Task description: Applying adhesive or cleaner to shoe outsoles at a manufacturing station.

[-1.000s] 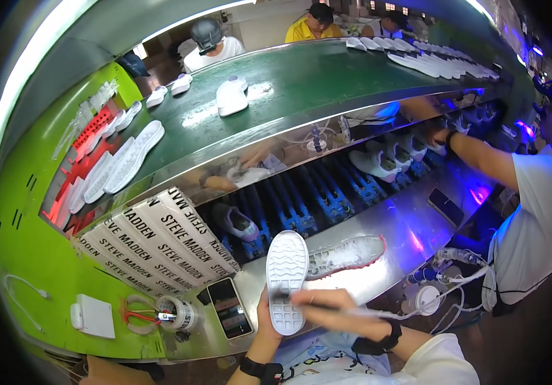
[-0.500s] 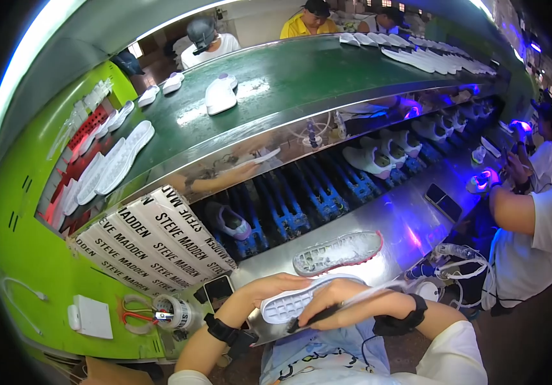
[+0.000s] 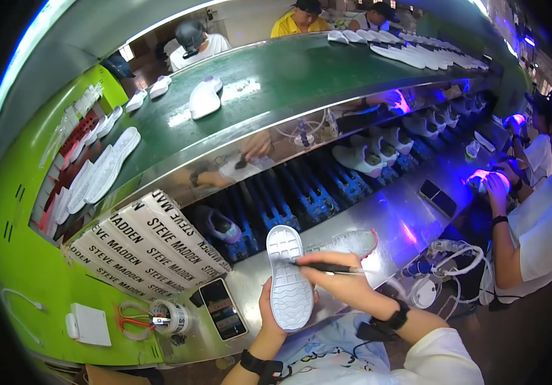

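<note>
Upright in front of me, a white shoe sole point(image 3: 290, 298) is gripped low by my left hand point(image 3: 269, 311), its gridded and wavy side facing me. My right hand point(image 3: 340, 282) is closed on a slim black-handled brush point(image 3: 327, 267). The brush tip meets the upper part of the sole; its bristles are too small to make out well. Behind my right hand a second sole point(image 3: 359, 242) with a red edge lies on the metal bench point(image 3: 398, 212), partly hidden by the hand and the first sole.
A green conveyor belt point(image 3: 269, 80) carries several white soles. Below it, blue-framed rack slots point(image 3: 314, 202) hold shoes. On the left stand a printed box point(image 3: 147, 247), a phone point(image 3: 223, 309) and tape rolls point(image 3: 176, 316). Co-workers point(image 3: 533, 224) sit at right under purple light.
My left hand has turned the sole from lying sideways to upright and raised it. My right hand has moved up with the brush onto the sole's upper half. The phone at left is now uncovered.
</note>
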